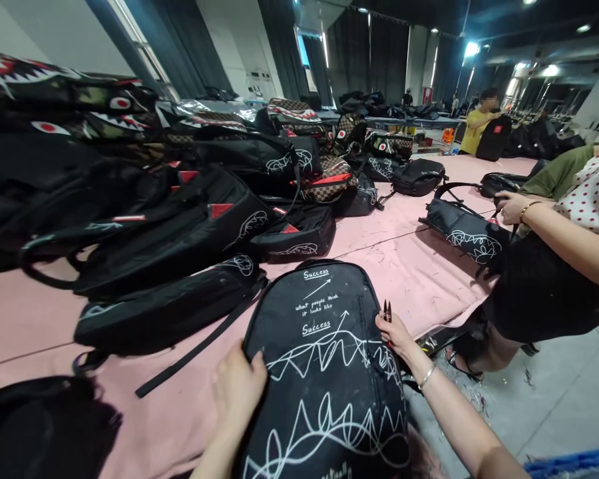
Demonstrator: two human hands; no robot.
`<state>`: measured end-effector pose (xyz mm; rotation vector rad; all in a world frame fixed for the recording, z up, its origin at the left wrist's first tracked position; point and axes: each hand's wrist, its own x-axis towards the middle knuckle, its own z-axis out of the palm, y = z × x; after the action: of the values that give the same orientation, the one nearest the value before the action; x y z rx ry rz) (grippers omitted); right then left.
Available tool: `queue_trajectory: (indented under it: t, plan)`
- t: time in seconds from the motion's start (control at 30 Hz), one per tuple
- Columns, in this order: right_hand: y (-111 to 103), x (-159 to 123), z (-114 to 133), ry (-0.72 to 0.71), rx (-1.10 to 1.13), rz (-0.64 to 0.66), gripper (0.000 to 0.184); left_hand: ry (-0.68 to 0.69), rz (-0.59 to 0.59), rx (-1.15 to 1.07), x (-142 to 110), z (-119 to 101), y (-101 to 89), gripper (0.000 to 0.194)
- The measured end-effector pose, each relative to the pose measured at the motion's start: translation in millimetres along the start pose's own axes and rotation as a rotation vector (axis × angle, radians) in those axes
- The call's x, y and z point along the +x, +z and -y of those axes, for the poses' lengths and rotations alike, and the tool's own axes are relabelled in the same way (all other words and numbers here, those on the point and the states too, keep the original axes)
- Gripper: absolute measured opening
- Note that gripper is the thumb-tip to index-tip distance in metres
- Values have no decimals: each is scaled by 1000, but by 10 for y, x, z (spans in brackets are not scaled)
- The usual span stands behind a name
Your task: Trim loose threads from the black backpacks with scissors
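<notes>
A black backpack (324, 372) with white scribbles and the word "Success" lies flat in front of me on the pink table cover (409, 266). My left hand (237, 389) rests on its left edge, fingers curled over the side. At the backpack's right edge is my right hand (394, 332), which holds small thread snips (387, 310) with the tips pointing up. A bracelet sits on my right wrist.
Many black backpacks (180, 233) are piled along the left and back of the table, some with shark-mouth prints. A person in a polka-dot top (594, 193) works at the right on another black bag (466, 229). Another person in yellow (479, 123) stands far back.
</notes>
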<state>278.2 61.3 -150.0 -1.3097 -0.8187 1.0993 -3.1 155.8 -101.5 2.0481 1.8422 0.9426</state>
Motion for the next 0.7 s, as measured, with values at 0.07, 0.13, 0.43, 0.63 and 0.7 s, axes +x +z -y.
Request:
queue_trajectory:
  t: [0.07, 0.13, 0.43, 0.63, 0.7]
  plan:
    - [-5, 25, -29, -5, 35, 12, 46, 111, 51, 10, 70, -329, 77, 51]
    - [-18, 30, -31, -4, 48, 45, 47, 192, 247, -138, 144, -667, 222, 44]
    - [-144, -112, 92, -15, -64, 136, 44, 233, 554, -302, 362, -1477, 866, 33]
    - [-182, -47, 58, -101, -312, -38, 29, 188, 519, -141, 305, -1577, 928, 15]
    - [-223, -23, 77, -111, -419, -147, 32, 168, 510, -109, 297, -1525, 954, 17]
